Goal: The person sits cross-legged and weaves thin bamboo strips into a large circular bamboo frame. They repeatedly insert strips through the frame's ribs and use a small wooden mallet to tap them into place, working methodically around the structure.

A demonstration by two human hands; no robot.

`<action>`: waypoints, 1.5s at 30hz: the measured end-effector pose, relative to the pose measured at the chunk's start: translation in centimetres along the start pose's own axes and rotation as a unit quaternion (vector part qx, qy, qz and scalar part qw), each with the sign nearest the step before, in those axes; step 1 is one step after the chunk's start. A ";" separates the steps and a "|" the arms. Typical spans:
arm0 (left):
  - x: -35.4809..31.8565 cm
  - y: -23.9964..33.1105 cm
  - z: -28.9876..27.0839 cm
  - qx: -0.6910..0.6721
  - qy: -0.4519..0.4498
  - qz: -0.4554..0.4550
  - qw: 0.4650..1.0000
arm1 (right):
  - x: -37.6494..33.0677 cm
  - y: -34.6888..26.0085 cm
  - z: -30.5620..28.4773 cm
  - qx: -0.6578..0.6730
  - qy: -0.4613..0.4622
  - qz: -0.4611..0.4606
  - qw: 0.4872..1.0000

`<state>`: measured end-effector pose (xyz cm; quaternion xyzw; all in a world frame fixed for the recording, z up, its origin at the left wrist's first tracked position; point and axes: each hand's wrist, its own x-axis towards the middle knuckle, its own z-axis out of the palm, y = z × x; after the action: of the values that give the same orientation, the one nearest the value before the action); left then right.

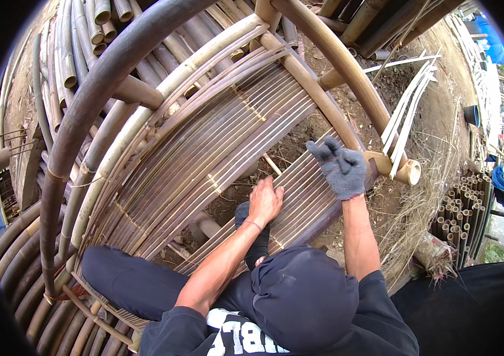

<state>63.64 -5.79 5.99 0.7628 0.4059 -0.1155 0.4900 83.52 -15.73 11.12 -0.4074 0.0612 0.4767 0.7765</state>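
Head view shows your work at a large brown curved frame of round bamboo poles (pixel 318 92), with a wide panel of thin brown and pale bamboo slats (pixel 204 160) lying within it. Pale crosswise ties cross that panel, and a gap through which bare soil shows separates it from a narrower band of brown and pale slats (pixel 302 196) on the frame's near right part.

Your bare left hand (pixel 265 202) is inside the frame, at the edge of that narrower band, its fingers bent and drawn close together; you cannot tell from here whether they grip a slat. Your right hand in a grey knitted glove (pixel 341 169) is over the band's far end, beside the frame's right rail, with its fingers partly curled; whether it pinches anything cannot be told.

Long white split strips (pixel 412 111) lie across the frame's right corner. Well to the right of the frame is a small dark round bucket (pixel 472 115), its contents too small to make out. Stacked grey-brown bamboo poles (pixel 86 26) lie beyond the frame's left side.
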 end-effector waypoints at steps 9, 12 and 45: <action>2.5 -2.0 1.4 -0.072 -0.019 -0.095 0.993 | -3.7 2.2 -0.5 -0.856 -0.141 0.204 0.453; 2.6 -2.1 1.4 -0.060 -0.022 -0.088 0.994 | -7.3 6.6 -0.5 -0.820 -0.196 0.080 0.531; -18.7 -23.8 -18.2 0.131 0.094 -0.143 0.976 | 6.2 9.3 9.1 -0.875 -0.180 -0.231 0.385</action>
<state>30.19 4.62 10.15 0.7616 0.5366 -0.1646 0.3239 76.81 -3.18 8.83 -0.7650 -0.6273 0.1313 0.0631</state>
